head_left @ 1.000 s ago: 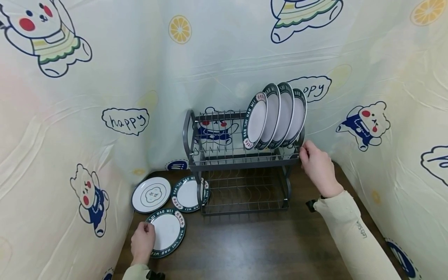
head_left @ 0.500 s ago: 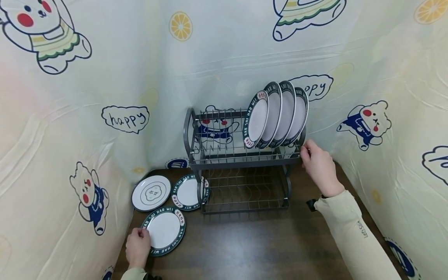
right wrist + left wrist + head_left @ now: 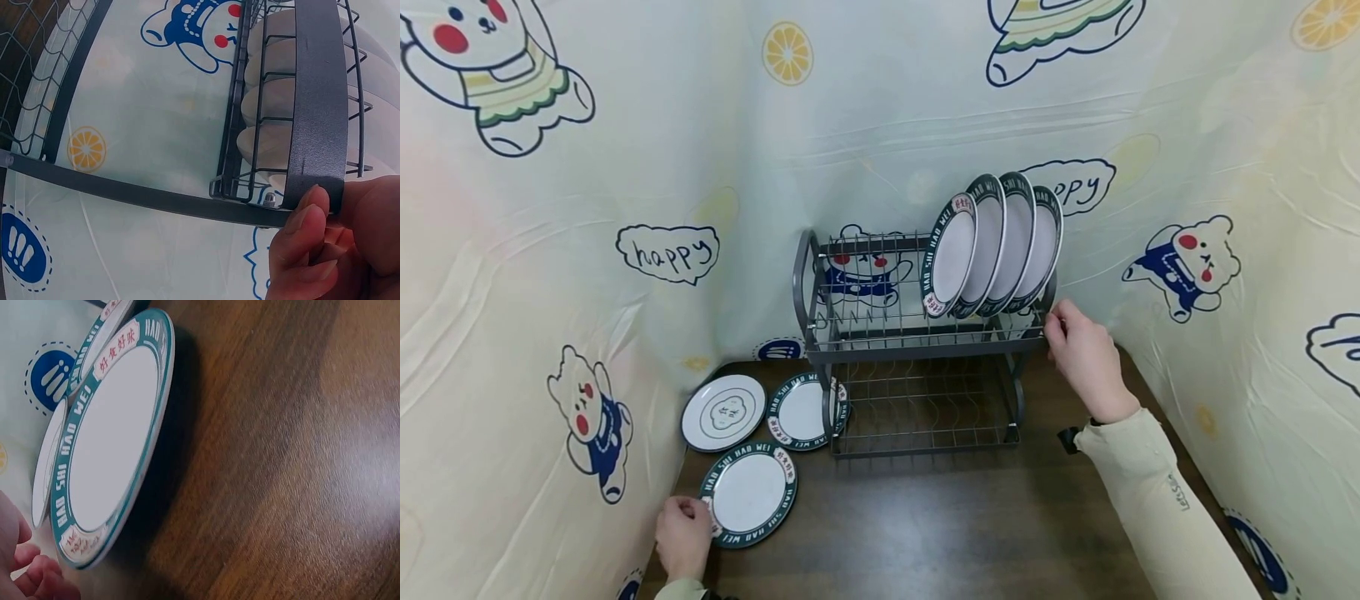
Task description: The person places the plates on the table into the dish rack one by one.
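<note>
A round white plate with a dark green lettered rim (image 3: 752, 495) lies on the table at front left. Beside its left edge is my left hand (image 3: 684, 533), fingers loosely curled; in the left wrist view the fingertips (image 3: 47, 578) are close to the rim with nothing visible between them. Whether they touch it is unclear. My right hand (image 3: 1086, 362) grips the upper right corner of a dark two-tier dish rack (image 3: 917, 353); thumb and fingers pinch its frame bar (image 3: 319, 112) in the right wrist view. Several green-rimmed plates (image 3: 951, 258) stand upright on the rack's right half.
Behind the near plate, an upside-down white plate (image 3: 724, 412) lies at the left wall. Another green-rimmed plate (image 3: 799, 414) sits partly behind the rack's left leg. A patterned curtain (image 3: 880, 117) surrounds the brown wooden table (image 3: 925, 525).
My left hand has slid left and slightly down, off the near plate's face to beside its left edge. The right hand keeps its grip on the rack.
</note>
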Available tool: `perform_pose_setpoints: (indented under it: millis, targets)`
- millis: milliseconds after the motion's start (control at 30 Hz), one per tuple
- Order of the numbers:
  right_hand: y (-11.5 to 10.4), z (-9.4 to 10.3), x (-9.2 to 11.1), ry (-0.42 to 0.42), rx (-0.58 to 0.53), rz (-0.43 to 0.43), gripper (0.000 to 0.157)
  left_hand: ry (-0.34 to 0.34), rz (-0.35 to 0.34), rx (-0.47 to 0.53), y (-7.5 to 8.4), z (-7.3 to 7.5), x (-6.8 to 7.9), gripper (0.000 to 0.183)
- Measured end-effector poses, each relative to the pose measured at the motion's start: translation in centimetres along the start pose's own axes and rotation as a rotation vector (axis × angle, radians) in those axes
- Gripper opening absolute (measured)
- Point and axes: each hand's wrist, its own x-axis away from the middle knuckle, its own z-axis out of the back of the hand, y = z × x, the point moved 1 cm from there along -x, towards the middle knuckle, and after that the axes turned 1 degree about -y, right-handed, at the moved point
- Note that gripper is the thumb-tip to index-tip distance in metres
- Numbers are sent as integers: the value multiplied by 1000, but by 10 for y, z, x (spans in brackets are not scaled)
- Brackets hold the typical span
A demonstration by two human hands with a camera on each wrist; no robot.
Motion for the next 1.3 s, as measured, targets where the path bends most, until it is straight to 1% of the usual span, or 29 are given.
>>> perform_pose_setpoints:
  millis: [100,167,233,367,500,600,700,933,1000,1200,1300]
  targets:
    - [0,0,0,-4,-2,-3,18,9,15,44,-6,0,-1,37]
    - [-1,0,-1,-6,-3,-4,19,8,18,48,-8,0,-2,39]
    - [-1,0,-1,-8,-2,-5,19,1,8,30,-11,0,-3,38]
    - [0,0,-1,-17,-10,-9,18,-52,4,-15,-16,1,-4,41]
    - [0,-1,-1,-29,-22,-11,19,-116,36,-36,-22,1,-4,48]
    - [0,-1,-2,-39,-27,-12,19,-138,59,-62,-26,0,-4,51]
    - [0,0,-1,-47,-28,-18,20,-144,70,-82,-27,-1,-5,51]
    - [-1,2,0,-60,-37,-27,21,-127,37,-98,-31,-2,-10,46]
    - [0,2,1,-60,-39,-29,21,-126,36,-96,-33,-2,-12,45]
    - [0,1,1,-58,-37,-28,21,-164,56,-80,-34,-2,-18,48]
    - [1,1,0,-52,-32,-25,22,-180,25,-72,-33,0,-18,47]
